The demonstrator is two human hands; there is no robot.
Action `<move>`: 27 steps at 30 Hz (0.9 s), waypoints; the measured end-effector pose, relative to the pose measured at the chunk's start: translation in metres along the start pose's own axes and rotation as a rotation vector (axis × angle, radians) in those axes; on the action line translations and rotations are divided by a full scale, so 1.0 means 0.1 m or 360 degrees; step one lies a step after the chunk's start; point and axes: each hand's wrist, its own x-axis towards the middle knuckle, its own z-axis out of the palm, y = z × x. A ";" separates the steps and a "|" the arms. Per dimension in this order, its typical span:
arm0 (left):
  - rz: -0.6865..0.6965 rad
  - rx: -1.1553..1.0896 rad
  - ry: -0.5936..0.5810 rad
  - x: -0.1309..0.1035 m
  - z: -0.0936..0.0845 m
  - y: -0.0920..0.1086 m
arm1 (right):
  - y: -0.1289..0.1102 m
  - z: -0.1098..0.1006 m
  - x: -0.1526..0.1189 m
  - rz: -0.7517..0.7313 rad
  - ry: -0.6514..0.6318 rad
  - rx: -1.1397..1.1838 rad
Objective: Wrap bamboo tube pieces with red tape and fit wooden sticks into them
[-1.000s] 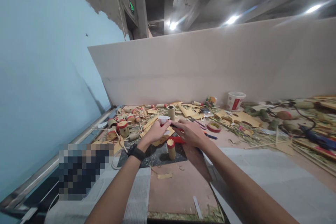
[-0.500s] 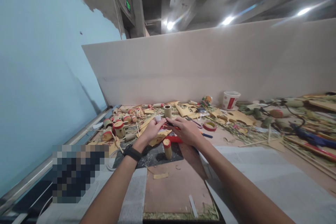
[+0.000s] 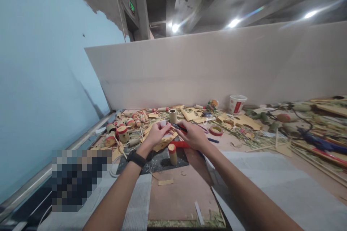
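Note:
My left hand [image 3: 155, 135], with a black band [image 3: 137, 157] on its wrist, is closed in a pinch near the middle of the table. At its fingertips is a small white piece [image 3: 163, 123]; whether it is held or wrapped round a finger, I cannot tell. My right hand [image 3: 195, 136] grips a slim dark tool [image 3: 179, 127] that points toward the left fingers. What lies between the fingertips is too small to make out. Just below stands a bamboo piece with a red top band [image 3: 172, 155], on a black mat [image 3: 154, 162]. Behind the hands is an open bamboo tube [image 3: 172, 116].
Banded bamboo pieces [image 3: 123, 134] crowd the left. A tape roll [image 3: 216, 131], a blue pen [image 3: 213, 140] and a white paper cup [image 3: 237, 104] are to the right. Shavings, cut yellow sheets [image 3: 245, 120] and a blue tool with a cord [image 3: 322, 142] lie farther right. A white panel [image 3: 203, 68] closes off the back.
My right hand has turned slightly, and more of the dark tool now shows between it and my left hand. My left hand stays nearly in place.

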 end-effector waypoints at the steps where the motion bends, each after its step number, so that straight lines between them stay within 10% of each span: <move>1: -0.0005 -0.0010 0.0012 0.00 0.00 0.00 | 0.00 0.00 0.00 -0.0020 -0.0001 0.0036; 17: -0.0069 -0.0142 0.0077 0.00 -0.01 0.12 | 0.13 0.13 0.01 0.0093 -0.0093 0.0600; 27: -0.0071 -0.0084 0.0134 0.00 -0.04 0.13 | 0.48 0.04 -0.03 0.0280 -0.0215 -0.0052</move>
